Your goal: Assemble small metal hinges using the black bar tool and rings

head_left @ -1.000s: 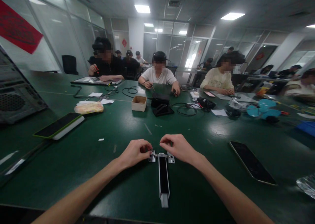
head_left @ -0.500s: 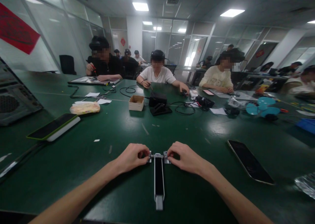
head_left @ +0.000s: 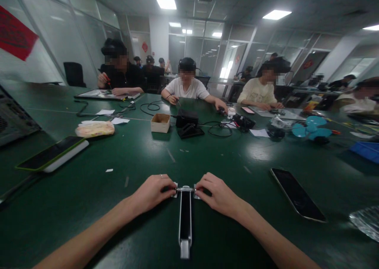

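Observation:
A long, narrow silver metal piece with a black inset (head_left: 185, 217) lies on the green table, its length pointing toward me. Across its far end runs a short silver crossbar (head_left: 185, 189). My left hand (head_left: 155, 191) pinches a small metal bracket (head_left: 175, 191) at the crossbar's left end between thumb and fingers. At the opposite end, my right hand (head_left: 217, 194) pinches a matching small bracket (head_left: 196, 195). Fingertips partly cover both brackets, so how they join the bar is hard to see.
A phone (head_left: 297, 196) lies to the right, near crumpled clear plastic (head_left: 367, 223). On the left are a green-edged device (head_left: 51, 152) and a wrapped packet (head_left: 94, 129). Further off stand a small open box (head_left: 160, 124), a black device (head_left: 187, 121) and blue fan blades (head_left: 312, 129). People sit opposite.
The whole view has shifted slightly, so the table things appear further left. My right hand with its bracket sits a little closer to the long metal piece. Both hands keep their pinch.

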A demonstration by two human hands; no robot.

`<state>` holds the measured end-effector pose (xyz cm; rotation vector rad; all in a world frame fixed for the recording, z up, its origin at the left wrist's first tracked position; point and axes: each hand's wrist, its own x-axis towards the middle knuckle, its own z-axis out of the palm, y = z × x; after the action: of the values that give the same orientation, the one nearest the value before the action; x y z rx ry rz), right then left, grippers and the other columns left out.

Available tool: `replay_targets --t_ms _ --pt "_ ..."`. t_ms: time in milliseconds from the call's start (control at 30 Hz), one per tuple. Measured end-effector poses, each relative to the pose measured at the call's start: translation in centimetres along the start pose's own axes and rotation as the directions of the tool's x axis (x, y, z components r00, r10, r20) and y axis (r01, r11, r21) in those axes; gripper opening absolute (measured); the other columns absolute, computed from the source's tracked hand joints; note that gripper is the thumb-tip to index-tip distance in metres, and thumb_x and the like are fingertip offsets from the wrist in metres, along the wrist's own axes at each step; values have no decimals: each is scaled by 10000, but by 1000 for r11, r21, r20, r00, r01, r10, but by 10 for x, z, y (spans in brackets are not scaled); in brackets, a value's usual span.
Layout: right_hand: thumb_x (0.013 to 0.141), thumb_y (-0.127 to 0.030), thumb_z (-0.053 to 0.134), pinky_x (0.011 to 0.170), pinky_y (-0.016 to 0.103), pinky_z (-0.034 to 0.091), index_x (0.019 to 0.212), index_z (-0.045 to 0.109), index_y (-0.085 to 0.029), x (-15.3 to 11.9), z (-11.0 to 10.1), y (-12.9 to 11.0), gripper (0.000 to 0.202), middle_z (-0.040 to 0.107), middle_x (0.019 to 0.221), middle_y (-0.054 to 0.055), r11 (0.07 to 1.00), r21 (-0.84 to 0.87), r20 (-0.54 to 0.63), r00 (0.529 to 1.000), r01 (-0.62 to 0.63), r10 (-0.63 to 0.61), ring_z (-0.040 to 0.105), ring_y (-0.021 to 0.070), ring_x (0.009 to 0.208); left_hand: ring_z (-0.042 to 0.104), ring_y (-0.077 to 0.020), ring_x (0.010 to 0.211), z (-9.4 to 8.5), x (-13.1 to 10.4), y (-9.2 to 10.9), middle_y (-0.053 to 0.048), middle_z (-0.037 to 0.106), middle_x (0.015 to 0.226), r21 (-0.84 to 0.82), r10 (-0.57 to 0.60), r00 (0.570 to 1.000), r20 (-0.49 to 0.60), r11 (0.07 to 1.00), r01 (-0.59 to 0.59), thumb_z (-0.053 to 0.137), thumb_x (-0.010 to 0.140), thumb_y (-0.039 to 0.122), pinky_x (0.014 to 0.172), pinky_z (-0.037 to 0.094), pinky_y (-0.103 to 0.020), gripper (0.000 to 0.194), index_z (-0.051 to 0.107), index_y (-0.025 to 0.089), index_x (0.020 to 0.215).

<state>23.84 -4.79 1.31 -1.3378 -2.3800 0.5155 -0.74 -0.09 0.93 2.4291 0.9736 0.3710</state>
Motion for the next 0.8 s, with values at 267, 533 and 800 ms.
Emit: replay_targets --t_ms 267,533,800 --pt "871 -167 575 704 308 481 941 658 -166 -3 7 6 108 602 903 52 998 -36 -35 998 53 -54 537 168 823 575 -129 681 0 -1 4 -4 651 813 -51 -34 999 -5 998 33 596 841 183 643 423 -227 132 677 174 945" --pt "863 -149 578 673 302 485 931 650 -164 -3 8 6 100 603 904 53 997 -57 -55 996 61 -64 536 163 800 569 -124 666 2 -2 2 -1 667 830 -100 -42 999 -13 994 40 585 843 197 629 415 -225 137 670 174 947" --pt "868 -160 578 681 302 482 918 642 -168 -4 12 10 81 596 891 48 995 -59 -78 994 76 -81 541 163 795 589 -136 717 6 0 3 -8 658 842 -85 -32 999 -35 996 29 608 837 176 661 433 -230 110 670 171 928"
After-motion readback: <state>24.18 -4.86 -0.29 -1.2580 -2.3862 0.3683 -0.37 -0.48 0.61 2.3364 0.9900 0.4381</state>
